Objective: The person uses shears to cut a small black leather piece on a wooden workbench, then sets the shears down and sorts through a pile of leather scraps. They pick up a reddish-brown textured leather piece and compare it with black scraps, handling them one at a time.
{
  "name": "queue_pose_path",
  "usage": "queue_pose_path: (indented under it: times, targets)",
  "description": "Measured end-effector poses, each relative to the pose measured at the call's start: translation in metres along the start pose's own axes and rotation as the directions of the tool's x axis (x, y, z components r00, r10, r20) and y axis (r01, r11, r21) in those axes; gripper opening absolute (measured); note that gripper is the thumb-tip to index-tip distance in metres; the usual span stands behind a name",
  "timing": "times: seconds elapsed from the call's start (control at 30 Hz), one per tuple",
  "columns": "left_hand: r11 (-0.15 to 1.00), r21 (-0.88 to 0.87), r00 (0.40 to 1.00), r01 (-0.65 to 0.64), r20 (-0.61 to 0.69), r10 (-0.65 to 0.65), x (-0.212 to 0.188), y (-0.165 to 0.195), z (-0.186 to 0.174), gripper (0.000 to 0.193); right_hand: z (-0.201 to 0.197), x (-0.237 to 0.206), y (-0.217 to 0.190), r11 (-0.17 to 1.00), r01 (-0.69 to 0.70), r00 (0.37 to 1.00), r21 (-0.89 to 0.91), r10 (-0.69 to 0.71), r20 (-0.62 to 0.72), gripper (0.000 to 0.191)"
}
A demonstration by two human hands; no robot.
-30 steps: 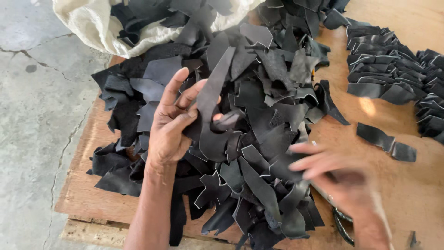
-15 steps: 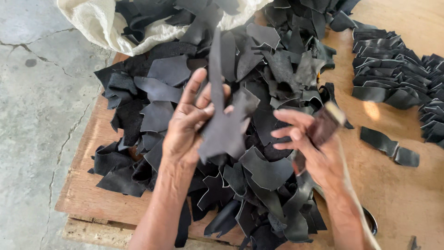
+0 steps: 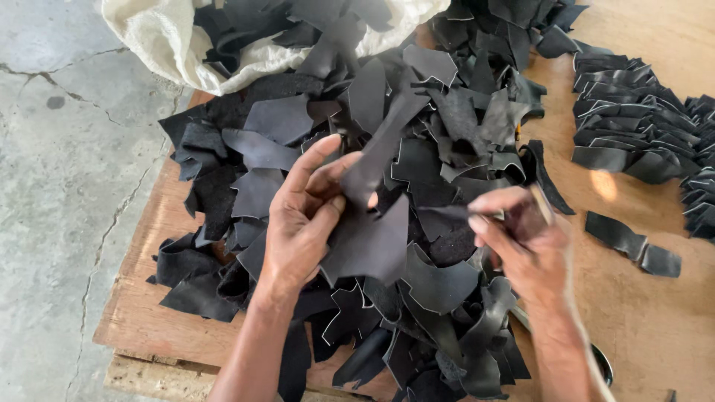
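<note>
From the head camera, looking down: a wooden board lies on a grey, cracked floor. A big heap of black scraps covers most of the board, from its far edge to its near edge.

The left hand is up over the middle of the heap. Its thumb and fingers are pinched on one long black piece. The piece hangs down from the grip, narrow at the top and wide at the bottom. It is lifted clear of the heap, most likely so it can be looked at apart from the rest.

The right hand is just beside it, over the heap's right side. Its fingers are curled and closed on something thin, and a dark strip reaches from them toward the long piece. A pale thin thing sticks up from this hand. It is too blurred to tell what it is.

At the far left corner a white sack lies open, with more scraps spilling out of it onto the heap.

Along the right edge, neat rows of black pieces lie flat and overlapping, well apart from the heap. They look sorted. One lone strip lies on bare wood between the heap and the rows.
</note>
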State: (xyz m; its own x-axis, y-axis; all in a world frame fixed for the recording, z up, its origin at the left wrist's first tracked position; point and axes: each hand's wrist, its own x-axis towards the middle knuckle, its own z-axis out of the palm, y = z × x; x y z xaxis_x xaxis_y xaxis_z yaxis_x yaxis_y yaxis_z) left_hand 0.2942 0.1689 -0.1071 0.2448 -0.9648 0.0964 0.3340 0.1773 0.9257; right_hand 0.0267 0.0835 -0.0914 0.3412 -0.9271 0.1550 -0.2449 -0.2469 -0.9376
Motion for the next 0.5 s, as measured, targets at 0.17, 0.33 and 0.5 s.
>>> queue_pose_path:
  times: [0.17, 0.33, 0.5]
  targets:
    - [0.885, 0.465, 0.951, -0.035, 0.287, -0.113, -0.016, 0.001, 0.022, 0.055, -0.037, -0.008, -0.016, 0.985, 0.040, 0.924, -0.165, 0.026, 0.382, 0.030]
    - [0.575, 0.675, 0.863, -0.462, 0.492, 0.116, -0.034, -0.011, 0.048, 0.057, -0.046, 0.010, -0.016, 0.944, -0.212, 0.957, -0.252, 0.253, 0.141, 0.028]
    - [0.457, 0.786, 0.889, -0.417, 0.458, 0.022, -0.029, -0.021, 0.056, 0.064, -0.027, 0.033, -0.008, 0.911, 0.060, 0.998, -0.408, -0.064, 0.003, 0.028]
